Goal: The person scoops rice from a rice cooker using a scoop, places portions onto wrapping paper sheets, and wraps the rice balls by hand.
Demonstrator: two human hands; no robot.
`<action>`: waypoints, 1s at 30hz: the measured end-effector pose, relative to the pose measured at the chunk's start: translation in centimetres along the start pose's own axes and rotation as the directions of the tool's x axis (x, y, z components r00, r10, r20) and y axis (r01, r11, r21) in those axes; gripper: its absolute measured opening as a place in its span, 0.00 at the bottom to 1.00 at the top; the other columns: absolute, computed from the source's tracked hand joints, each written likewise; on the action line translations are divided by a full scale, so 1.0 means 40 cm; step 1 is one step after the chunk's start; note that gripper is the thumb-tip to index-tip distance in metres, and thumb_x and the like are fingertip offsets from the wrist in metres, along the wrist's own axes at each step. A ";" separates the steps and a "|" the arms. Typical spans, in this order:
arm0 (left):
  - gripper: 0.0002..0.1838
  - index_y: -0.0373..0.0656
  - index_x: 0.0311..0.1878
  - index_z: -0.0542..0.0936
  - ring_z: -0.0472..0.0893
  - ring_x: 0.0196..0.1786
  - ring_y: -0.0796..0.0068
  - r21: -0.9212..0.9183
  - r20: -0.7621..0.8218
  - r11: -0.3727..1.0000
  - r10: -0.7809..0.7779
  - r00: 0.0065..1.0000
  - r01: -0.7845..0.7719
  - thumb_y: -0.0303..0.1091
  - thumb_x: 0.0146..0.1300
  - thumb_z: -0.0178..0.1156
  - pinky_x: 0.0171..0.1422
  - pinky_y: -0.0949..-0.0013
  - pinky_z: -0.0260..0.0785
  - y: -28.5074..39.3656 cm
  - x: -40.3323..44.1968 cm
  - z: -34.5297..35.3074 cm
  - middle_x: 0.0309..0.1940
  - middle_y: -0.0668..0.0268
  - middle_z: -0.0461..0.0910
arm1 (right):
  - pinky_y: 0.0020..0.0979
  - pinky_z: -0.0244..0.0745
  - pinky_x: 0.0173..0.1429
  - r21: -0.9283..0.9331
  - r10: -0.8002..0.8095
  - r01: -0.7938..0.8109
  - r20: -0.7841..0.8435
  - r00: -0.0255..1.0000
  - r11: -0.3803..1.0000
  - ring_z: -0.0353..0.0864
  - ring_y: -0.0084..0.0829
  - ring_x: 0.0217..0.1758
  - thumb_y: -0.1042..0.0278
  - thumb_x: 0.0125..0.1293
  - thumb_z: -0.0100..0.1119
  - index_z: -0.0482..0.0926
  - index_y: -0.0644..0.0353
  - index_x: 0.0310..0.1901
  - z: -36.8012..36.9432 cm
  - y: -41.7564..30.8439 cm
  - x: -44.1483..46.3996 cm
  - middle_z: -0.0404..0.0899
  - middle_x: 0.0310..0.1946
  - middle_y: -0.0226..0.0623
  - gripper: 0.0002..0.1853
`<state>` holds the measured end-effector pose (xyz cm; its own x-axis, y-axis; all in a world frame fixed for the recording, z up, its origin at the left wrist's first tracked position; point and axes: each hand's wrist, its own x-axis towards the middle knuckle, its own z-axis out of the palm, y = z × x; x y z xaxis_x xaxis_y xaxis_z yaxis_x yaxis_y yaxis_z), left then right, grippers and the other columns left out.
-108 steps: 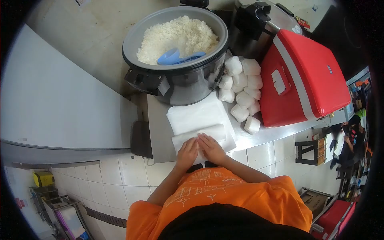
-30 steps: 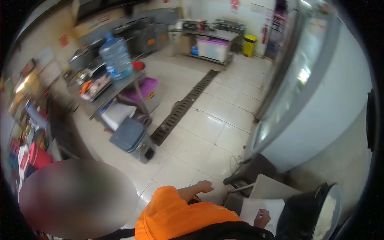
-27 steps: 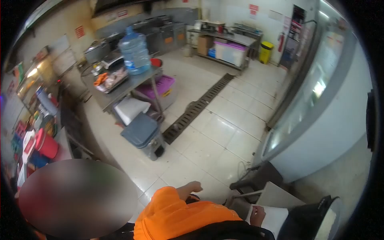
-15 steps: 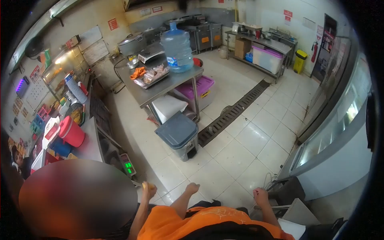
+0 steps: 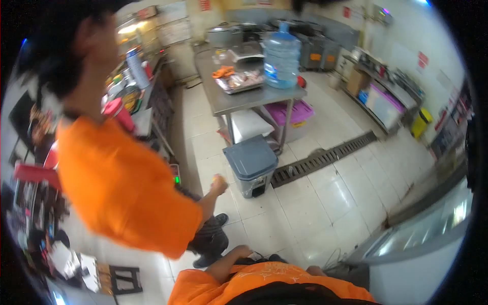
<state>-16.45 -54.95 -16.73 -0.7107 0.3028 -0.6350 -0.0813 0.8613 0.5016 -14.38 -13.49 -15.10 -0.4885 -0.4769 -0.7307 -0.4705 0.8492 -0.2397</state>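
My left hand (image 5: 243, 252) is low in front of my orange shirt (image 5: 277, 272), its fingers curled in, and I see nothing in it. Only a small part of my right hand (image 5: 315, 270) shows at the shirt's right edge; its fingers are hidden. Neither hand touches anything I can make out. Ahead of them on the tiled floor stands a grey lidded bin (image 5: 250, 157). Close on my left is another person in an orange shirt (image 5: 117, 188), whose hand (image 5: 218, 185) is closed around something small and yellowish.
Beyond the bin, a steel table (image 5: 223, 101) carries a tray of packed meat (image 5: 243, 80) and a large blue water bottle (image 5: 282, 56). A floor drain grate (image 5: 325, 157) runs diagonally. A glass-fronted cabinet (image 5: 422, 223) is at right, a stool (image 5: 126, 280) lower left.
My view has turned left, and the scene has shifted right. The other person now stands fully in view at left. Both my hands have drawn in closer to my body.
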 end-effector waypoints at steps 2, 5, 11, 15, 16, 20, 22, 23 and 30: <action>0.31 0.33 0.44 0.79 0.75 0.53 0.49 -0.075 0.024 0.979 -0.186 0.982 0.187 0.56 0.60 0.48 0.58 0.56 0.65 -0.069 -0.036 0.064 0.48 0.45 0.76 | 0.45 0.73 0.50 -0.008 0.089 -0.089 0.032 0.996 0.996 0.80 0.47 0.44 0.54 0.60 0.47 0.82 0.60 0.34 0.009 0.095 0.041 0.80 0.38 0.49 0.19; 0.29 0.35 0.45 0.80 0.75 0.53 0.52 -0.237 0.046 0.871 -0.433 0.900 0.431 0.55 0.56 0.53 0.58 0.58 0.66 -0.132 -0.136 0.122 0.48 0.48 0.77 | 0.44 0.73 0.50 -0.087 0.148 -0.141 0.080 0.986 0.986 0.80 0.45 0.44 0.57 0.57 0.48 0.82 0.60 0.34 -0.099 0.176 0.037 0.80 0.39 0.50 0.16; 0.30 0.35 0.46 0.79 0.75 0.53 0.51 -0.429 -0.048 0.711 -0.634 0.772 0.557 0.56 0.62 0.45 0.58 0.56 0.65 -0.196 -0.262 0.188 0.47 0.47 0.77 | 0.40 0.71 0.55 0.203 0.414 -0.399 -0.035 0.910 0.894 0.75 0.50 0.51 0.58 0.57 0.48 0.80 0.69 0.39 -0.266 0.176 0.194 0.77 0.46 0.52 0.20; 0.28 0.37 0.48 0.78 0.77 0.50 0.60 -0.858 0.302 0.169 -0.598 0.743 0.485 0.54 0.66 0.43 0.55 0.58 0.67 -0.179 -0.299 0.144 0.43 0.54 0.80 | 0.39 0.71 0.55 0.074 0.309 -0.312 0.059 0.949 0.947 0.76 0.50 0.51 0.57 0.57 0.51 0.78 0.72 0.42 -0.339 0.017 0.327 0.77 0.46 0.55 0.22; 0.28 0.37 0.48 0.78 0.77 0.50 0.60 -0.861 0.294 0.166 -0.608 0.738 0.480 0.54 0.66 0.43 0.55 0.58 0.67 -0.241 -0.311 0.132 0.43 0.54 0.80 | 0.39 0.71 0.55 0.131 0.293 -0.298 0.060 0.954 0.945 0.76 0.50 0.50 0.56 0.57 0.52 0.77 0.72 0.42 -0.344 -0.038 0.377 0.77 0.45 0.55 0.23; 0.28 0.36 0.48 0.78 0.76 0.51 0.57 -0.841 0.202 0.268 -0.649 0.733 0.469 0.54 0.66 0.43 0.56 0.57 0.66 -0.473 -0.391 0.101 0.45 0.53 0.79 | 0.40 0.71 0.54 0.047 0.155 -0.159 0.085 0.984 0.986 0.77 0.48 0.49 0.56 0.58 0.52 0.79 0.68 0.41 -0.424 -0.500 0.525 0.78 0.44 0.52 0.21; 0.29 0.36 0.48 0.78 0.76 0.52 0.56 -0.819 0.167 0.322 -0.659 0.733 0.476 0.54 0.66 0.43 0.57 0.57 0.66 -0.573 -0.436 0.081 0.46 0.52 0.78 | 0.41 0.72 0.53 0.000 0.085 -0.085 0.119 0.989 0.996 0.77 0.47 0.49 0.56 0.58 0.51 0.79 0.65 0.41 -0.471 -0.595 0.572 0.79 0.43 0.50 0.20; 0.29 0.36 0.48 0.78 0.75 0.52 0.56 -0.804 0.153 0.347 -0.664 0.732 0.483 0.55 0.65 0.43 0.57 0.57 0.66 -0.620 -0.444 0.065 0.47 0.51 0.78 | 0.41 0.72 0.52 -0.020 0.050 -0.048 0.140 0.989 0.999 0.78 0.47 0.48 0.56 0.59 0.51 0.80 0.64 0.40 -0.495 -0.645 0.594 0.79 0.43 0.49 0.19; 0.30 0.35 0.48 0.78 0.73 0.55 0.51 -0.604 0.111 0.589 -0.604 0.789 0.537 0.55 0.65 0.42 0.59 0.56 0.64 -0.812 -0.318 -0.085 0.50 0.48 0.76 | 0.39 0.73 0.48 0.223 -0.083 0.120 -0.168 0.982 0.967 0.80 0.43 0.44 0.54 0.58 0.53 0.80 0.64 0.38 -0.668 -0.836 0.760 0.81 0.37 0.47 0.19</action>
<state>-7.15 -88.17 -22.96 -0.4336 -0.2362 -0.8696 -0.8514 0.4235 0.3095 -33.11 -62.44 -12.21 -0.5640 -0.5773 -0.5905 -0.3498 0.8147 -0.4625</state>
